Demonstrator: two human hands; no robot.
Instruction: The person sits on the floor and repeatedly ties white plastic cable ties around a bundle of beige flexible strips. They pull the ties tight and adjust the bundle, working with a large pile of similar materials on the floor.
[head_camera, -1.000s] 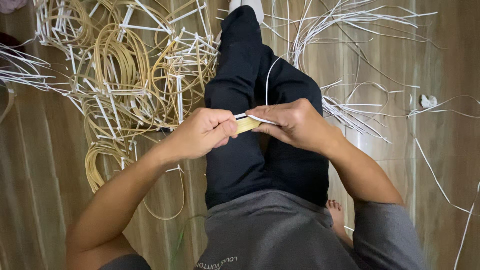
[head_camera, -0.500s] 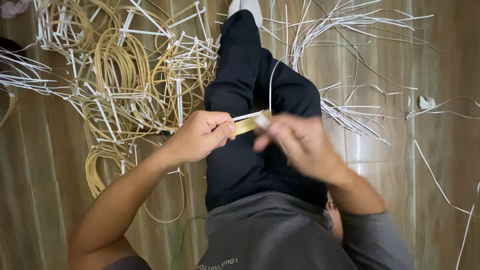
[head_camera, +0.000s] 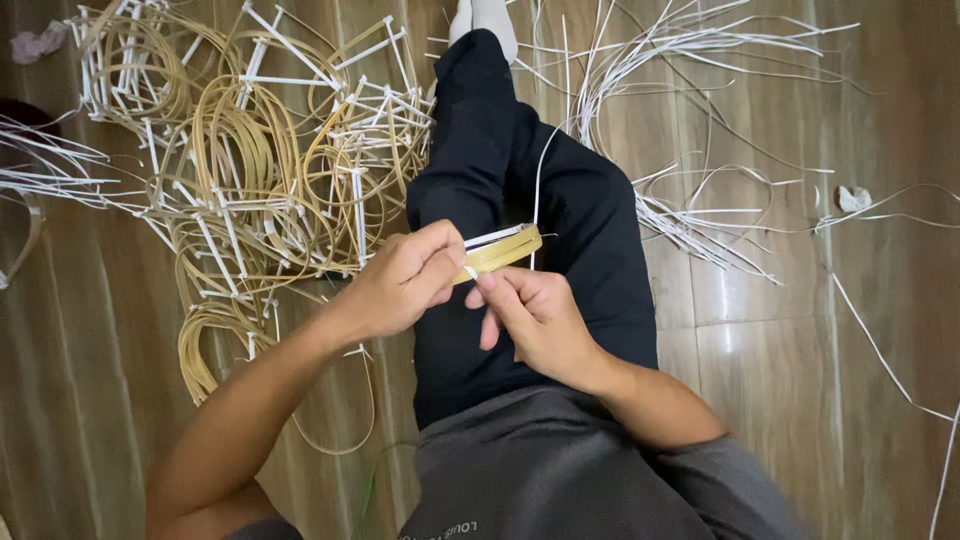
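Note:
I sit on a wooden floor with my legs in black trousers (head_camera: 520, 180) stretched out. My left hand (head_camera: 405, 280) is shut on a bundle of flat tan cane strips (head_camera: 500, 252) held over my lap. My right hand (head_camera: 530, 315) sits just under the bundle's near end, thumb and forefinger pinching a thin white strip (head_camera: 535, 190) that runs up across my leg. A white band wraps the tan bundle near its far end.
A big pile of looped tan cane and white-tied bundles (head_camera: 250, 170) lies on the floor to my left. Loose thin white strips (head_camera: 690, 210) spread across the floor to my right. A small white scrap (head_camera: 853, 198) lies at far right.
My right hand has pulled away to the right, then come back close under the bundle beside my left hand. The left hand kept hold of the tan strips.

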